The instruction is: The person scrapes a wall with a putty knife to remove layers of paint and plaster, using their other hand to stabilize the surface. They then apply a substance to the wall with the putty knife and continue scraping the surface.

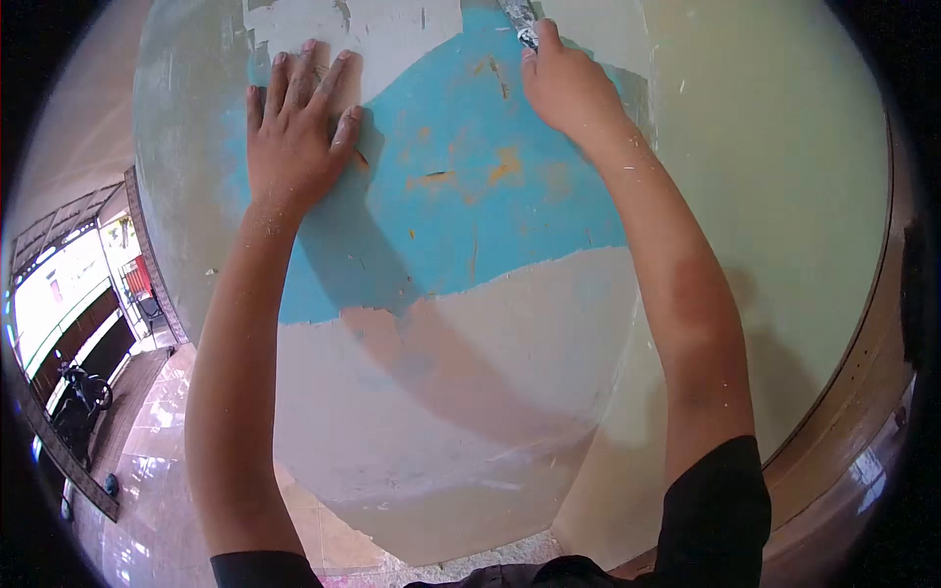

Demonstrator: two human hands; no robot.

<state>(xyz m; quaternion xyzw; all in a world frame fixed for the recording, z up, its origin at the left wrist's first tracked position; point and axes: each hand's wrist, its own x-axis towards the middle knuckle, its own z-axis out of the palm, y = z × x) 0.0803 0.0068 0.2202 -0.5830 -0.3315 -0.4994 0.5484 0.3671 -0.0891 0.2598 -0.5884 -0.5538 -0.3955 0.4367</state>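
My left hand (296,132) lies flat on the wall with its fingers spread, over the left edge of a bare turquoise patch (461,225). Its fingertips look dusty. At the upper right of that patch, my right hand (573,86) is closed around a scraper (524,27) with a paint-smeared surface. The scraper's far end runs out of view at the top, so its blade contact is hidden. Orange-brown spots and small gouges mark the turquoise. Pale grey coating (431,402) with a ragged edge borders it below, and more lies above.
Greenish wall surface (774,196) extends to the right, up to brown trim (843,412). At left, an open doorway shows a parked motorcycle (83,397) outside. White flakes lie along the wall's foot, on a shiny tiled floor (147,500).
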